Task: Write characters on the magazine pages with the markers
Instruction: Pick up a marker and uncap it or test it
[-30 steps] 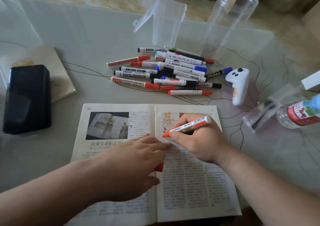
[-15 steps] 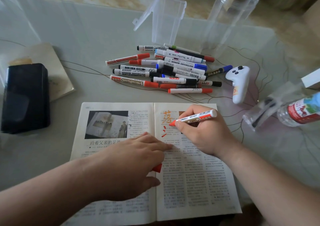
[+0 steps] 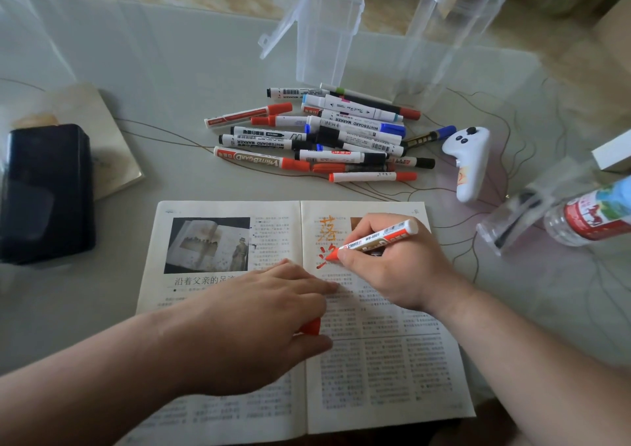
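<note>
**Inspector:** Nearest item first. Left hand?

**Writer:** My left hand (image 3: 273, 312) lies flat with straight fingers, pressing the magazine (image 3: 392, 394) across its spine at the near edge of the tabletop. That is so the pages lie open and do not slide under the stroke. A red cap (image 3: 312, 327) shows beneath my palm. I cannot tell whether I pinch it or it merely lies there.

**Inspector:** Right hand?

**Writer:** My right hand (image 3: 392, 271) has fingers and thumb curled round the red marker (image 3: 375, 237), gripped low near the tip for control, heel resting on the right page. The tip touches the paper at a half-drawn red character (image 3: 322, 256), under a finished one near the page's top.

**Inspector:** Beyond?

**Writer:** The spare markers (image 3: 317, 138) are heaped mid-tabletop, just past the magazine; I judge that is to have them within reach for a colour change. A clear box (image 3: 324, 43) with its lid open and a clear jar (image 3: 450, 36) stand toward the far edge, out of my way.
</note>
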The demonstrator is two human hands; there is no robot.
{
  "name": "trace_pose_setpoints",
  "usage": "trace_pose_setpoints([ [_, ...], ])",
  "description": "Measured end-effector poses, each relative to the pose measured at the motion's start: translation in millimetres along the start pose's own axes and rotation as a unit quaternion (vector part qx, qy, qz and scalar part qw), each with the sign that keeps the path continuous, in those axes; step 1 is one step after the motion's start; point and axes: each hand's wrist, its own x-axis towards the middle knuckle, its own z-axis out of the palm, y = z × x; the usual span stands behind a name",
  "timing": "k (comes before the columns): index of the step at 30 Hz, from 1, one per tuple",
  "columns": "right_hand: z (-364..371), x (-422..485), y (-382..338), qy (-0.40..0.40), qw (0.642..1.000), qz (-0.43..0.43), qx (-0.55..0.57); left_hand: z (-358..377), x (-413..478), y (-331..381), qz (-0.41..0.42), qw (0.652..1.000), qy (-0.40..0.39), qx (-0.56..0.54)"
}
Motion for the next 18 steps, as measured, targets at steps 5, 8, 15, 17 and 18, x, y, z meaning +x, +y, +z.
trace_pose_setpoints([
  [5, -3.7, 2.5, 1.1, 0.018, 1.0, 0.009, 0.024, 2.6, 1.4, -2.2, 0.007, 1.0, 0.002, 0.007],
  [8, -3.4, 3.5, 0.1, 0.012, 1.0, 0.011, 0.0, 3.9, 1.7, -3.3, 0.009, 1.0, 0.003, 0.01],
  [15, -11.7, 9.0, 2.3, 0.03, 0.999, 0.038, -0.001, 2.9, 1.1, -2.8, 0.003, 1.0, 0.001, 0.004],
  [17, -10.3, 6.2, 1.6, 0.01, 1.0, 0.021, 0.017, 1.6, 1.4, -1.7, 0.004, 1.0, 0.001, 0.005],
  [18, -9.4, 4.6, 1.1, -0.002, 1.0, 0.013, 0.018, 1.1, 1.5, -1.4, 0.003, 1.0, 0.0, 0.006],
])
